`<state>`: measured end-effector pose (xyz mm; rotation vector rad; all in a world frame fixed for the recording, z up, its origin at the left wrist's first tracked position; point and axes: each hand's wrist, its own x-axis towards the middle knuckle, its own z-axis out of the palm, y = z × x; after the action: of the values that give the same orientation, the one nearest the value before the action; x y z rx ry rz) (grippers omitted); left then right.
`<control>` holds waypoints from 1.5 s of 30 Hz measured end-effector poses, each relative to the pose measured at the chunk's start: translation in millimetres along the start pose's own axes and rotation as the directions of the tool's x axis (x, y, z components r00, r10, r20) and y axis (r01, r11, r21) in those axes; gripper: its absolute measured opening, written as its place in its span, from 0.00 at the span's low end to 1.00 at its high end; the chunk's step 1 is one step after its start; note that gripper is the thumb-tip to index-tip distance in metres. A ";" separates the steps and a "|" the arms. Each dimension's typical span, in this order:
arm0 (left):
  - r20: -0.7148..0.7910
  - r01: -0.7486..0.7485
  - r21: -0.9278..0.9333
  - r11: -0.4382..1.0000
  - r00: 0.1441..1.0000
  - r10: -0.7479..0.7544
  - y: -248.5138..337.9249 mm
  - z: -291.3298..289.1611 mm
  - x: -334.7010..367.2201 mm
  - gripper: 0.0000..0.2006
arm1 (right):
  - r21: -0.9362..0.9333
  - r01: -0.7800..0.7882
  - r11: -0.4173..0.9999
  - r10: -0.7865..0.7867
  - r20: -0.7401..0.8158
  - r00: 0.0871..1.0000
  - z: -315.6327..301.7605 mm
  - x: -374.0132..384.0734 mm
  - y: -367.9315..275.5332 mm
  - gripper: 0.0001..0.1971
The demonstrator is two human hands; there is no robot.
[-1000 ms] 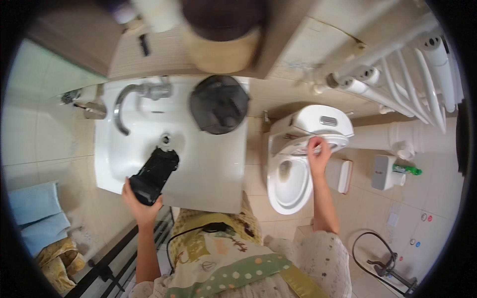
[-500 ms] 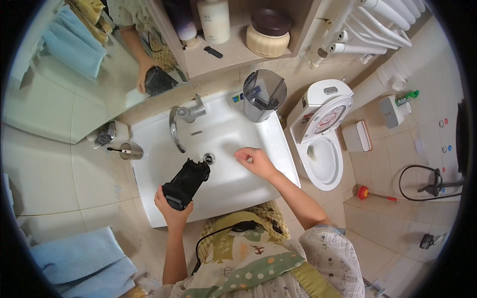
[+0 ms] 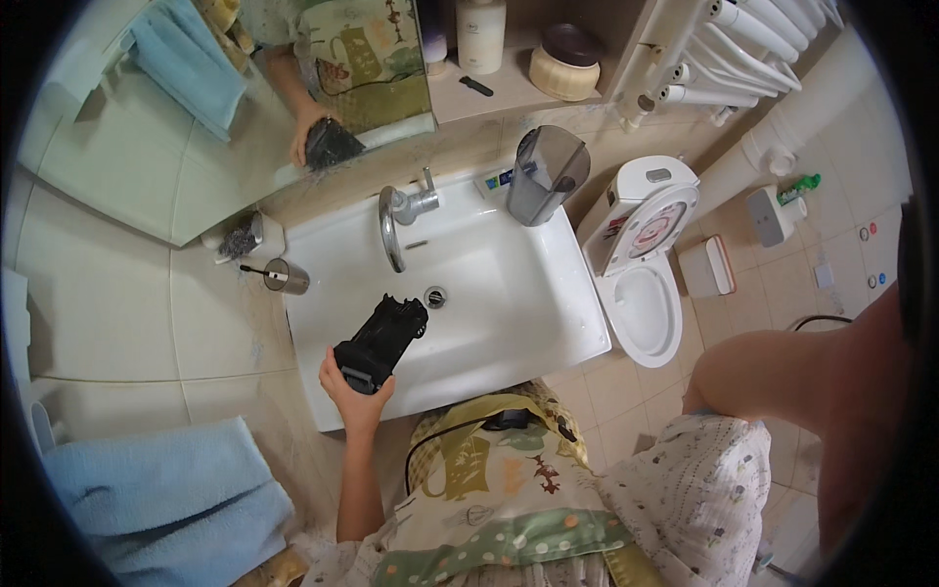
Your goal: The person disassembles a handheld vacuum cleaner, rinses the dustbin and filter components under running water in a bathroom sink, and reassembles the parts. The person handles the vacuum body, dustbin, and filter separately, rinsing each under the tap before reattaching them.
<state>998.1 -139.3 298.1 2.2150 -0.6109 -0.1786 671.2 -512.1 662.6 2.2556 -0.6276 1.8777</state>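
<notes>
My left hand point(image 3: 358, 403) grips the near end of a black plastic housing point(image 3: 383, 335), with fingers and thumb on its opposite sides. The housing is boxy, has a jagged, notched far end, and is held tilted over the left part of the white sink point(image 3: 509, 323). Its far end is close to the drain point(image 3: 435, 297). My right forearm point(image 3: 773, 377) is raised at the right edge, bent up near the camera; the right hand is out of the picture. A translucent grey plastic container point(image 3: 548, 176) stands on the sink's back right corner.
A chrome faucet point(image 3: 393, 230) arches over the basin. At the left stands a brown cup point(image 3: 286, 277) with a toothbrush. Blue towels point(image 3: 166, 489) hang at lower left. A toilet point(image 3: 641, 293) with raised lid is right of the sink. Jars and bottles fill the shelf point(image 3: 504, 98) above.
My right hand has left the basin and risen out of view on the right, its arm now near the camera. The left hand still holds the black housing. The view has shifted slightly.
</notes>
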 end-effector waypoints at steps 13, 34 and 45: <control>-0.076 0.000 -0.054 0.999 0.997 -0.004 -6.1 -1.4 -15.8 0.54 | -0.040 -0.062 0.997 0.060 -0.057 0.997 -6.9 -38.3 -19.2 0.07; -0.169 -0.001 0.084 0.997 0.985 0.015 -20.2 -19.9 -21.5 0.56 | -0.061 -0.146 0.987 0.144 -0.032 0.989 -3.3 -21.0 -13.8 0.06; -0.122 -0.016 0.025 1.000 0.992 0.019 -7.2 -21.0 -10.4 0.53 | -0.084 -0.012 0.996 0.007 -0.060 0.998 -1.2 3.4 -30.1 0.06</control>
<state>998.5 -116.1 305.8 2.2247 -0.5674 -0.0262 682.7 -485.2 670.8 2.1399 -0.6958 1.8777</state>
